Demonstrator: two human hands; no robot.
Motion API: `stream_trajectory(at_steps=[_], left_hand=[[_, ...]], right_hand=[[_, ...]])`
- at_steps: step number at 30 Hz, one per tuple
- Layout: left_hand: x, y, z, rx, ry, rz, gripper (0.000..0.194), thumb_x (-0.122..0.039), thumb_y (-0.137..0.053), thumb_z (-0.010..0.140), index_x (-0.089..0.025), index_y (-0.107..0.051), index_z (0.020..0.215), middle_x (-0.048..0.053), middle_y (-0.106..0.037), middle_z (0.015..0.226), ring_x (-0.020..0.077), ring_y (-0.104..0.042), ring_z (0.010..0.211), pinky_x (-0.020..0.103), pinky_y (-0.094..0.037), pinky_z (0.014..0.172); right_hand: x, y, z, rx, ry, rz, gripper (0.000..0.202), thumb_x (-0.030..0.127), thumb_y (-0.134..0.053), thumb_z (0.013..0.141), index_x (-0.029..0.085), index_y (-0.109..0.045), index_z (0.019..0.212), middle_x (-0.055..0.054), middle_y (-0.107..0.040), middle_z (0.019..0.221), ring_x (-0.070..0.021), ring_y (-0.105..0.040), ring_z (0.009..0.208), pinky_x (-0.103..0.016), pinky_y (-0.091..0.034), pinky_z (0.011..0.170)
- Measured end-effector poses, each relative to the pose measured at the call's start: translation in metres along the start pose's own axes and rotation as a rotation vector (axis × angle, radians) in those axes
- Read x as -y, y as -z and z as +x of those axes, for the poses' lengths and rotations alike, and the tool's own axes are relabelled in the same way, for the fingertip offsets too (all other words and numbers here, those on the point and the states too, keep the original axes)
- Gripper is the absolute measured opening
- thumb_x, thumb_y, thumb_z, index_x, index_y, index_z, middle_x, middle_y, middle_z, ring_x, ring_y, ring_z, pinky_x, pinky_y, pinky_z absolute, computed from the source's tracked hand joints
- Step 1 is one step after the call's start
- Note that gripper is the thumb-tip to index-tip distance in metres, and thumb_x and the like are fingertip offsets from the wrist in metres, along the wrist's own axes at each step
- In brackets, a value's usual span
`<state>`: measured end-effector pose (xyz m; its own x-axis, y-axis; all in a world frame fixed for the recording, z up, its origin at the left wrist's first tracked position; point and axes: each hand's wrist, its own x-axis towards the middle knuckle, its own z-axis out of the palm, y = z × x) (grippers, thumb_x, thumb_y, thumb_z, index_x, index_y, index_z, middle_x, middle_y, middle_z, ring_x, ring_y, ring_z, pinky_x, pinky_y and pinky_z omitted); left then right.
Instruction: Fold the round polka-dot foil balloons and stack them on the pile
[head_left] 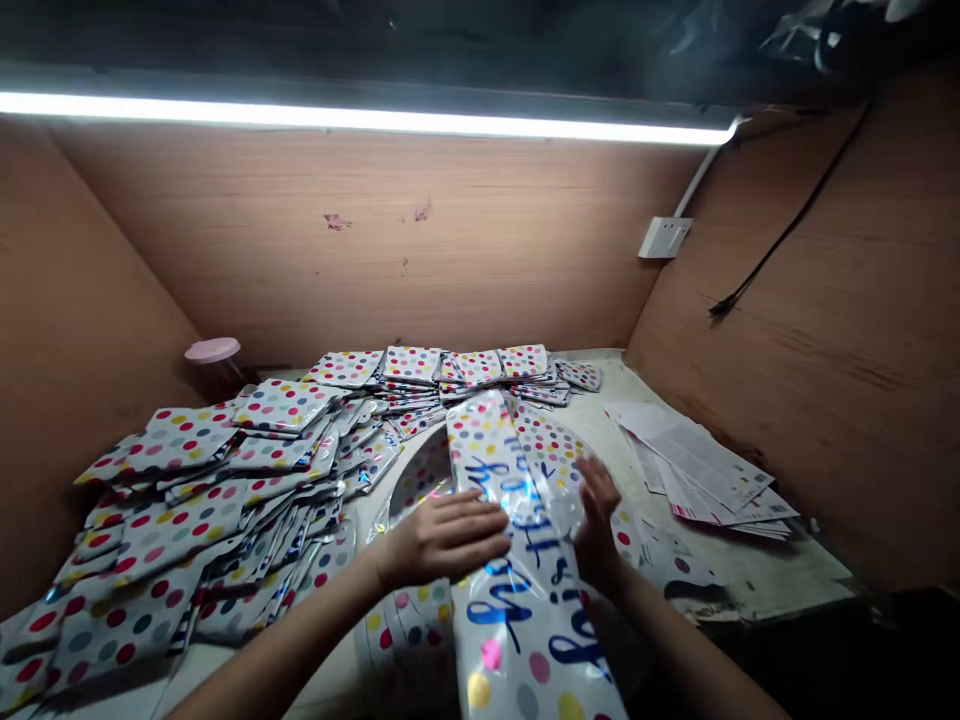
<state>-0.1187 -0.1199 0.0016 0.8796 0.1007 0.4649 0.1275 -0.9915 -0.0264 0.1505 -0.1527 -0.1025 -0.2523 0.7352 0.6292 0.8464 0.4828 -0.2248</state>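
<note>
A white foil balloon [499, 610] with coloured dots and blue "happy birthday" lettering lies before me, folded lengthwise into a long strip. Across its left side my left hand [457, 540] rests, fingers stretched out flat on the foil; the thumb is hidden. By the strip's right edge is my right hand [596, 520], raised with its fingers slightly bent and apart. Whether it touches the foil I cannot tell. More dotted foil spreads out under and behind the strip.
Piles of folded dotted balloons [180, 520] cover the left side, and a row of folded packets [412, 362] lines the back. Printed sheets [705, 470] lie on the right. A pink-lidded jar [212, 350] stands at the back left. Wooden panels [375, 250] enclose the table.
</note>
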Motion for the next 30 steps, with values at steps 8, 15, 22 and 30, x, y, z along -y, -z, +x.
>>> stream_trajectory(at_steps=[8,15,22,30], left_hand=[[-0.055,-0.083,-0.068,0.194,0.430,-0.327,0.031,-0.027,-0.040,0.097,-0.026,-0.065,0.116,0.007,-0.069,0.113,0.0196,-0.061,0.109,0.039,-0.042,0.104],[-0.069,-0.089,-0.057,-0.154,1.327,-0.515,0.035,-0.033,-0.037,0.093,-0.020,-0.053,0.122,0.005,-0.071,0.086,0.0196,-0.067,0.080,0.030,-0.052,0.070],[-0.058,-0.084,-0.017,0.024,1.674,-0.245,0.052,-0.025,-0.035,0.094,-0.008,-0.024,0.142,0.007,-0.067,0.077,0.0210,-0.064,0.067,0.026,-0.041,0.054],[-0.046,-0.087,-0.026,0.160,1.080,0.057,0.036,-0.030,-0.044,0.093,-0.023,-0.055,0.126,0.013,-0.051,0.132,0.0284,-0.047,0.123,0.045,-0.036,0.102]], right_hand=[[0.048,0.015,-0.061,0.260,0.496,0.243,0.029,0.014,-0.045,0.092,0.018,-0.058,0.118,-0.010,-0.065,0.119,-0.0230,-0.057,0.113,-0.039,-0.050,0.093],[0.044,-0.015,-0.009,0.522,-0.406,0.300,0.029,0.028,-0.037,0.093,0.022,-0.064,0.087,-0.006,-0.071,0.084,-0.0206,-0.067,0.079,-0.029,-0.052,0.070],[0.060,-0.037,0.035,0.494,-0.606,-0.037,0.032,0.034,-0.039,0.095,0.015,-0.059,0.112,-0.017,-0.068,0.099,-0.0293,-0.065,0.091,-0.039,-0.051,0.074],[0.066,-0.037,0.013,0.706,0.111,-0.004,0.078,0.053,-0.046,0.086,0.011,-0.025,0.148,-0.014,-0.024,0.154,-0.0311,-0.021,0.141,-0.047,-0.022,0.113]])
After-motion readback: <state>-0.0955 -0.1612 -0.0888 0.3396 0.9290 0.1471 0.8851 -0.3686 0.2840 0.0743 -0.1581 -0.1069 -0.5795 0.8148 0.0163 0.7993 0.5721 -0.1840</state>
